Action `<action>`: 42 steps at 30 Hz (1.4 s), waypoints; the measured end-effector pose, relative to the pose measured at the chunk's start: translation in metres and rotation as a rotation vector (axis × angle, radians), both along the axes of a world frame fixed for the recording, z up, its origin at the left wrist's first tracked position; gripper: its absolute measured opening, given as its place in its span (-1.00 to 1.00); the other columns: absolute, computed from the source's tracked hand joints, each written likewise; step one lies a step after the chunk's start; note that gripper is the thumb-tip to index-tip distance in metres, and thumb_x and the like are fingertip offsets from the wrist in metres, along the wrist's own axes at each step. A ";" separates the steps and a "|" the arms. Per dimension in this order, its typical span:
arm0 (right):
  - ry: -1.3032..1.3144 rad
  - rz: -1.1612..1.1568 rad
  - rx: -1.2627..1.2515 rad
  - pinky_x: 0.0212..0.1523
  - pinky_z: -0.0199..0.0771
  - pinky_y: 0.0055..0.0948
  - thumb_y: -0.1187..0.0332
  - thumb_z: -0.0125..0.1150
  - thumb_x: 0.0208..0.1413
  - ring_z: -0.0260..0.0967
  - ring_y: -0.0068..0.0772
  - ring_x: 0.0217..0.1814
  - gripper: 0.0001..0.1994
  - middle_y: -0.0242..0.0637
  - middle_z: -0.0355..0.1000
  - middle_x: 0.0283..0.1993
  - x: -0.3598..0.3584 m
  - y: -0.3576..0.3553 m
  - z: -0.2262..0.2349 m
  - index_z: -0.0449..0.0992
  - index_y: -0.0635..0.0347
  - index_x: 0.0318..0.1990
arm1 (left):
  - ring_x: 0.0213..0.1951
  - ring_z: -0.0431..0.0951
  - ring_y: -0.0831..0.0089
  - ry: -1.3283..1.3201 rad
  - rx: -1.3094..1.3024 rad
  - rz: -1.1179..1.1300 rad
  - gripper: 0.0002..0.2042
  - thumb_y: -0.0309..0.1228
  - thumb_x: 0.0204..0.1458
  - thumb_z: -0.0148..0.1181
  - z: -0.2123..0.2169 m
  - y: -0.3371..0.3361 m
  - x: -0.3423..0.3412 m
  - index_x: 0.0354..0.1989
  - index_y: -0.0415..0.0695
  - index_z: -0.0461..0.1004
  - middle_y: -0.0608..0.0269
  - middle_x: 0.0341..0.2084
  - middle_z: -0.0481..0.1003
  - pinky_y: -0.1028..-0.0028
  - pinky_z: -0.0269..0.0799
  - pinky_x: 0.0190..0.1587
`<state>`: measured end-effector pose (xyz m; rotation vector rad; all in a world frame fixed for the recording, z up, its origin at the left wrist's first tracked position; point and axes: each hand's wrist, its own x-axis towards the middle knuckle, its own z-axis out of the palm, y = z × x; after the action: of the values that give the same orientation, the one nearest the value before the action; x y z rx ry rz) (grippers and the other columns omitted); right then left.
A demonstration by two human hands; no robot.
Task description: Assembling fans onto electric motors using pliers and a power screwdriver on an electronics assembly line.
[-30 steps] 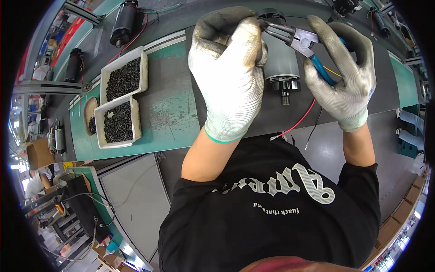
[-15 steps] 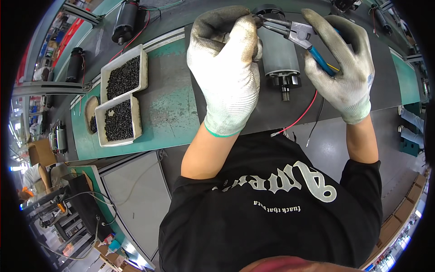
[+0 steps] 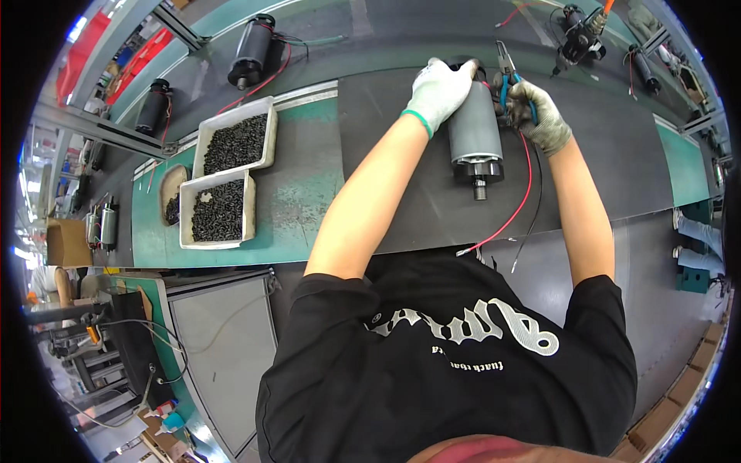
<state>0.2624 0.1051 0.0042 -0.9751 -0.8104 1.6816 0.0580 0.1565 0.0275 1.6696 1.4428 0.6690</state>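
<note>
A grey cylindrical electric motor (image 3: 475,127) lies on the dark mat, its black end and threaded shaft toward me. My gloved left hand (image 3: 441,91) is closed about the motor's far end; its fingertips are partly hidden there. Beside the motor on the right, my gloved right hand (image 3: 543,117) grips a pair of pliers with blue handles (image 3: 507,86). The pliers' jaws point away from me, with nothing visible in them. A red and a black wire (image 3: 538,204) run from the motor's right side toward the near edge.
Two white bins (image 3: 251,208) of small black parts stand at the left, next to a shallow tray (image 3: 165,202). Other motors (image 3: 253,50) lie farther back. A dark power tool (image 3: 579,42) sits at the far right. A metal frame (image 3: 77,125) crosses the left side.
My hands have come down and away from me to the motor. The left hand has left the pliers' tips for the motor's far end. The pliers have turned to point away.
</note>
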 end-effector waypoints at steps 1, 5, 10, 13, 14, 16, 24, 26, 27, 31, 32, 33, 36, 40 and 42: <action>-0.014 -0.020 0.026 -0.32 0.47 -0.40 0.36 0.04 0.07 0.43 -0.42 -0.38 -0.69 -0.42 0.39 -0.46 -0.003 0.001 0.004 0.44 0.20 -0.02 | 0.11 0.41 -0.09 -0.011 -0.045 0.001 -0.18 0.11 -0.02 0.10 0.002 0.006 0.003 0.10 -0.52 0.23 -0.39 0.00 0.40 0.24 0.29 0.18; -0.089 -0.006 0.222 -0.32 0.46 -0.44 0.36 0.05 0.01 0.32 -0.54 -0.53 -0.65 -0.43 0.34 -0.51 -0.003 -0.013 0.031 0.41 0.27 -0.02 | 0.13 0.37 -0.10 -0.091 -0.011 0.057 -0.17 0.09 -0.10 0.23 0.020 -0.005 0.011 0.09 -0.49 0.22 -0.34 0.05 0.35 0.20 0.31 0.16; -0.582 0.129 0.317 -0.33 0.43 -0.48 0.42 0.12 -0.33 0.42 -0.45 -0.39 -0.52 -0.25 0.41 -0.26 -0.026 -0.104 0.149 0.41 0.40 -0.11 | -0.08 0.53 0.16 -0.287 0.587 0.066 -0.27 -0.17 -0.24 0.46 0.060 -0.088 -0.021 0.05 -0.35 0.27 -0.12 -0.14 0.49 0.33 0.44 0.00; -0.722 0.148 0.522 -0.24 0.46 -0.50 0.46 0.11 -0.39 0.46 -0.41 -0.32 -0.47 -0.17 0.49 -0.16 -0.014 -0.136 0.170 0.48 0.41 -0.08 | -0.11 0.50 0.32 -0.633 0.634 -0.134 -0.21 -0.37 -0.37 0.50 0.051 -0.100 -0.022 0.11 -0.29 0.21 0.09 -0.15 0.43 0.35 0.44 -0.01; -0.943 0.076 0.571 -0.10 0.41 -0.37 0.47 0.09 -0.38 0.46 -0.28 -0.21 -0.47 -0.10 0.47 -0.12 -0.017 -0.138 0.181 0.49 0.39 -0.07 | -0.10 0.48 0.32 -0.669 0.662 -0.155 -0.19 -0.40 -0.40 0.50 0.049 -0.104 -0.021 0.11 -0.29 0.20 0.09 -0.12 0.42 0.35 0.43 0.01; -1.548 0.044 0.787 0.06 0.37 -0.27 0.53 0.03 -0.36 0.42 -0.19 -0.02 -0.44 -0.03 0.44 -0.01 -0.012 -0.130 0.204 0.49 0.39 -0.01 | -0.06 0.46 0.33 -0.650 0.753 -0.186 -0.17 -0.39 -0.43 0.50 0.051 -0.106 -0.023 0.12 -0.31 0.20 0.08 -0.06 0.37 0.36 0.41 0.04; -1.769 0.403 0.722 -0.24 0.46 -0.30 0.45 0.14 -0.28 0.46 -0.18 -0.30 -0.52 -0.06 0.51 -0.19 -0.047 -0.099 0.242 0.56 0.33 -0.06 | -0.04 0.48 0.32 -0.556 0.872 -0.332 -0.07 -0.28 -0.50 0.60 0.043 -0.100 -0.032 0.15 -0.25 0.21 0.08 -0.01 0.36 0.32 0.43 0.05; -1.797 0.522 0.661 -0.37 0.51 -0.30 0.41 0.19 -0.27 0.47 -0.18 -0.39 -0.53 -0.05 0.54 -0.21 -0.048 -0.094 0.252 0.59 0.30 -0.06 | -0.02 0.48 0.31 -0.702 0.880 -0.411 -0.08 -0.29 -0.50 0.61 0.036 -0.096 -0.031 0.14 -0.23 0.23 0.06 0.01 0.37 0.30 0.44 0.04; -1.793 0.524 0.660 -0.37 0.51 -0.30 0.41 0.19 -0.27 0.47 -0.18 -0.39 -0.53 -0.05 0.54 -0.21 -0.048 -0.092 0.251 0.59 0.30 -0.06 | 0.00 0.48 0.27 -0.724 0.853 -0.445 -0.11 -0.31 -0.49 0.61 0.035 -0.096 -0.032 0.13 -0.22 0.25 0.04 0.02 0.38 0.27 0.44 0.04; -1.810 0.521 0.771 -0.36 0.51 -0.31 0.39 0.20 -0.27 0.47 -0.19 -0.38 -0.53 -0.07 0.52 -0.25 -0.048 -0.091 0.248 0.59 0.31 -0.07 | -0.04 0.45 -0.01 -0.662 1.030 -0.364 -0.28 -0.23 -0.60 0.59 0.041 -0.103 -0.026 -0.10 -0.21 0.49 0.01 -0.07 0.41 0.14 0.48 -0.08; -1.811 0.520 0.794 -0.35 0.51 -0.31 0.39 0.20 -0.27 0.47 -0.19 -0.38 -0.53 -0.07 0.52 -0.25 -0.048 -0.092 0.248 0.59 0.31 -0.07 | -0.05 0.45 -0.04 -0.551 1.144 -0.404 -0.29 -0.21 -0.61 0.59 0.046 -0.104 -0.027 -0.13 -0.22 0.50 -0.04 -0.08 0.40 0.13 0.49 -0.09; -1.811 0.518 0.818 -0.35 0.51 -0.32 0.38 0.21 -0.27 0.47 -0.19 -0.38 -0.53 -0.07 0.52 -0.26 -0.049 -0.092 0.246 0.59 0.31 -0.07 | -0.07 0.44 -0.07 -0.561 1.167 -0.411 -0.29 -0.17 -0.61 0.60 0.045 -0.105 -0.027 -0.14 -0.21 0.51 -0.04 -0.08 0.40 0.08 0.49 -0.11; -1.834 0.486 0.873 -0.34 0.51 -0.32 0.37 0.22 -0.28 0.47 -0.20 -0.37 -0.52 -0.08 0.51 -0.29 -0.047 -0.088 0.245 0.59 0.32 -0.08 | -0.06 0.44 -0.06 -0.610 1.054 -0.309 -0.31 -0.15 -0.60 0.60 0.059 -0.115 -0.033 -0.16 -0.18 0.51 0.02 -0.14 0.45 0.08 0.47 -0.10; -1.712 0.165 1.232 -0.22 0.53 -0.33 0.37 0.21 -0.27 0.49 -0.13 -0.26 -0.49 -0.05 0.47 -0.20 -0.008 -0.075 0.191 0.55 0.34 -0.03 | -0.08 0.49 0.21 -0.643 1.100 -0.449 -0.10 -0.12 -0.61 0.67 0.037 -0.101 -0.039 -0.02 -0.24 0.29 0.02 -0.13 0.40 0.27 0.46 0.00; -1.826 -0.135 1.040 -0.11 0.50 -0.35 0.38 0.20 -0.15 0.46 -0.17 -0.12 -0.50 -0.08 0.44 -0.11 0.015 -0.081 0.143 0.46 0.36 0.04 | -0.11 0.50 0.22 -0.616 1.086 -0.420 -0.05 -0.08 -0.65 0.67 0.041 -0.110 -0.039 0.00 -0.24 0.28 0.04 -0.15 0.40 0.28 0.46 0.00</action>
<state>0.2776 0.0242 0.1472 -1.4725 -2.2689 -0.3644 0.0186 0.0466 0.0688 2.1325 0.2042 1.6980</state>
